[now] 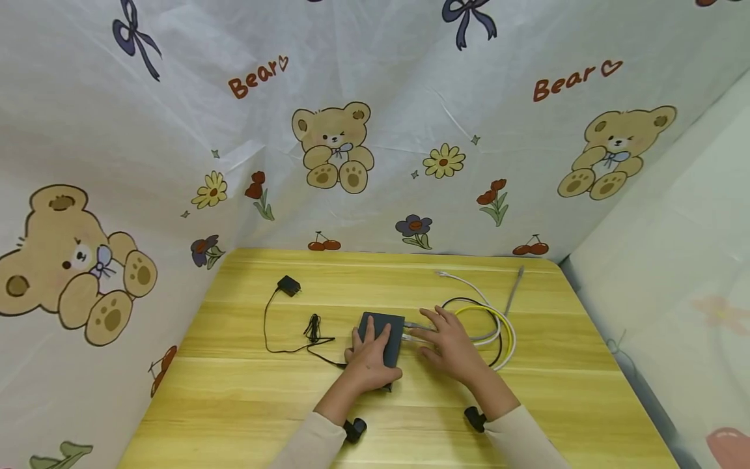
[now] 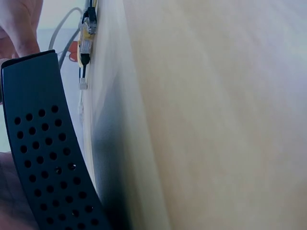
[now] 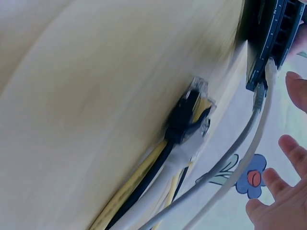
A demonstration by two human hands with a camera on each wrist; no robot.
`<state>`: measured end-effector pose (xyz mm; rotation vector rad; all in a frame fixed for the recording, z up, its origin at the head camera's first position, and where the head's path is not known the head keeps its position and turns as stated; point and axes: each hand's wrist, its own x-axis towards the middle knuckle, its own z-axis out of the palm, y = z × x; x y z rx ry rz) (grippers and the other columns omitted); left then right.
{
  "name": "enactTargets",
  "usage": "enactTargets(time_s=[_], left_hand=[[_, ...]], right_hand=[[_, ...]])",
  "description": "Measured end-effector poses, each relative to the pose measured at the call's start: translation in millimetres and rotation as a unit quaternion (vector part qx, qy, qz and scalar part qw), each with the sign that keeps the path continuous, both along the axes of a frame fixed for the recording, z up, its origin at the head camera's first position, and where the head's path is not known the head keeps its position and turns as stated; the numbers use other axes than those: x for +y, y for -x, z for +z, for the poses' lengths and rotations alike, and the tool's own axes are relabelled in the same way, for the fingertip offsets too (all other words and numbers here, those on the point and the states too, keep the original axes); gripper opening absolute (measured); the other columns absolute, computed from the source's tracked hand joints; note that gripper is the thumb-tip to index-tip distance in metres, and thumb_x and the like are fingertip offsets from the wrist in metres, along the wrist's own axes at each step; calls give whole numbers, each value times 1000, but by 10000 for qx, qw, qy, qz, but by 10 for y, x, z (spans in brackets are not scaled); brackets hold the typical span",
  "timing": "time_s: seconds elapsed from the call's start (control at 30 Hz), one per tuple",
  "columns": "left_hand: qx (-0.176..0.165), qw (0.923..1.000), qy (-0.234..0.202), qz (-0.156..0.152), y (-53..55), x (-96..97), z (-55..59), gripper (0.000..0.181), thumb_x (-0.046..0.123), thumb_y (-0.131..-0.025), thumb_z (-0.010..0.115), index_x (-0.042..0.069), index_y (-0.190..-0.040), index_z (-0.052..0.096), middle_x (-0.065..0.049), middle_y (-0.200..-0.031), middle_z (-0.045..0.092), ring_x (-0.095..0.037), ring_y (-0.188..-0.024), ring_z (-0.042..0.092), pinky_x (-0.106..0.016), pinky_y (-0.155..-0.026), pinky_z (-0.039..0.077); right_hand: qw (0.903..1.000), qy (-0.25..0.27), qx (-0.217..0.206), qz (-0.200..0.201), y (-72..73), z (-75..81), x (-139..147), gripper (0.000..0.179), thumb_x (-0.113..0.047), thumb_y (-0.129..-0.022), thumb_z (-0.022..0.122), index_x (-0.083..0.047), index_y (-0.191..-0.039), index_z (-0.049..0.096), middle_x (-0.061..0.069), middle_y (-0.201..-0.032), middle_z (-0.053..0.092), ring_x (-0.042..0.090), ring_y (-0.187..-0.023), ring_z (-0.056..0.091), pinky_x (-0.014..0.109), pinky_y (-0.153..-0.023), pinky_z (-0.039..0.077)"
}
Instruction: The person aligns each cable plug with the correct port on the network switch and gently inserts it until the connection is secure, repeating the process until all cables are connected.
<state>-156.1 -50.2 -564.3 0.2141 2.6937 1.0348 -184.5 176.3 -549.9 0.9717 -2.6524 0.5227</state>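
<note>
A dark network switch sits near the middle of the table, vent holes along its side in the left wrist view. My left hand rests on its top with spread, fairly straight fingers, the thumb toward its right edge. In the right wrist view, a grey Ethernet cable and a white Ethernet cable run into neighbouring ports at one end of the switch's port row; its other visible ports look unfilled. Just right of the switch, my right hand hovers with spread fingers near these cables, holding nothing.
Coiled Ethernet cables, including a yellow cable and a black cable, lie beyond my right hand. A black power adapter lies at the back left, its bundled cord running to the switch. Bear-printed cloth encloses the table.
</note>
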Motion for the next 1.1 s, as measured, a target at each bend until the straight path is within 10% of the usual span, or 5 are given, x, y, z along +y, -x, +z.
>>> enactTargets(time_s=[1.1], left_hand=[[2,10000,-52,50,-12,-4,5,96,37,-78,76,27,-159,28,-10,-168,-6,-54,-147,-9,-79,-101,15]], right_hand=[[9993,-167,6,-330,-140,0,412,26,-21,-77,87,-25,-102,81,17,-146,51,54,-133,41,76,-99,32]])
